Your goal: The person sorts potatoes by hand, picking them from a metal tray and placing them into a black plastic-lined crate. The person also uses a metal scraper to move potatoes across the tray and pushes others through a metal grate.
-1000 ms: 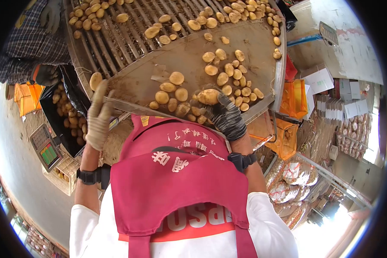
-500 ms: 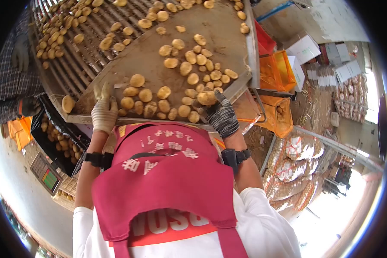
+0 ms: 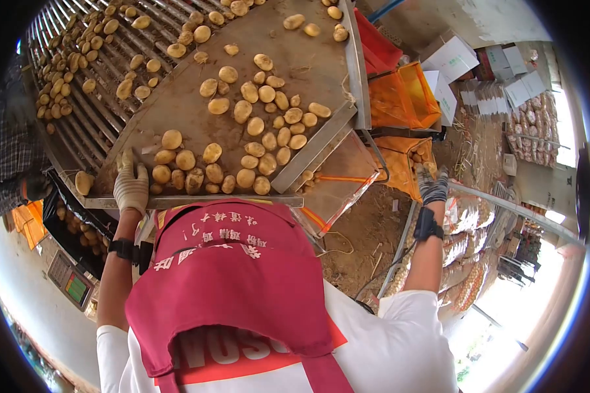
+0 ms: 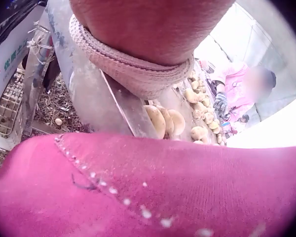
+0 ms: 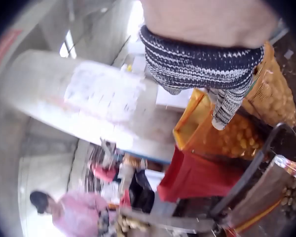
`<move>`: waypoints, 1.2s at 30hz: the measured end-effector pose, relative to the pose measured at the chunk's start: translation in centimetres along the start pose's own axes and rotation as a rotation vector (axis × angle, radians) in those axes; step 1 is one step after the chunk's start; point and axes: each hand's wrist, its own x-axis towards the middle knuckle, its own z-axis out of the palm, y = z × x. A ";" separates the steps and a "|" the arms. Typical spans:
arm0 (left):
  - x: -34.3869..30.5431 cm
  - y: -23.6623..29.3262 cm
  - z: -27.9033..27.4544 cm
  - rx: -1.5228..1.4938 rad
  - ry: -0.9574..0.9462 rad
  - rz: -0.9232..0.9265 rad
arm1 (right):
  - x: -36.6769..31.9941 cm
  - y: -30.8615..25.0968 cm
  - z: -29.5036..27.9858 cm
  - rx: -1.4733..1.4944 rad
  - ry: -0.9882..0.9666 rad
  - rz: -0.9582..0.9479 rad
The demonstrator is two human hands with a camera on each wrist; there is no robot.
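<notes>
In the head view my left hand (image 3: 131, 185), in a pale striped glove, rests at the near rim of the metal sorting table (image 3: 196, 78), fingers pointing away along the surface. Beside it lie several loose potatoes (image 3: 185, 159). My right hand (image 3: 432, 187), in a black-and-white knitted glove, reaches out to the right over the mouth of an orange mesh bag (image 3: 400, 164) with potatoes inside. Its fingers are spread, and no potato shows in its grasp. In the right wrist view the gloved fingers (image 5: 227, 109) point down beside an orange bag (image 5: 192, 128); the palm is hidden.
Slatted bars (image 3: 98, 111) with more potatoes lie at the far left. A second orange bag (image 3: 406, 98) and a red sheet (image 3: 377, 46) hang at the table's right side. A metal rail (image 3: 511, 213) and filled sacks (image 3: 462, 226) stand right. A digital scale (image 3: 72, 281) is at lower left.
My right hand has left the table, where it gripped a large potato, and reached right to the orange bag. My left hand has come down onto the table's near rim. The camera view has shifted right.
</notes>
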 end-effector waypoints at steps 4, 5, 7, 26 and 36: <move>0.2 1.9 -1.1 0.106 -0.086 -0.115 | -9.0 8.6 6.1 -0.562 -0.389 -0.054; 0.1 2.6 -1.3 0.116 -0.099 -0.129 | -10.9 10.9 7.8 -0.672 -0.497 -0.027; 0.1 2.2 -1.1 0.154 -0.099 -0.134 | -13.5 16.8 9.7 -1.000 -0.749 -0.299; -0.1 3.6 -2.5 0.104 -0.126 -0.209 | -25.6 29.4 23.6 -1.680 -1.507 -1.292; -0.4 2.9 -1.8 0.072 -0.013 -0.151 | -30.8 30.1 26.0 -1.807 -1.621 -1.129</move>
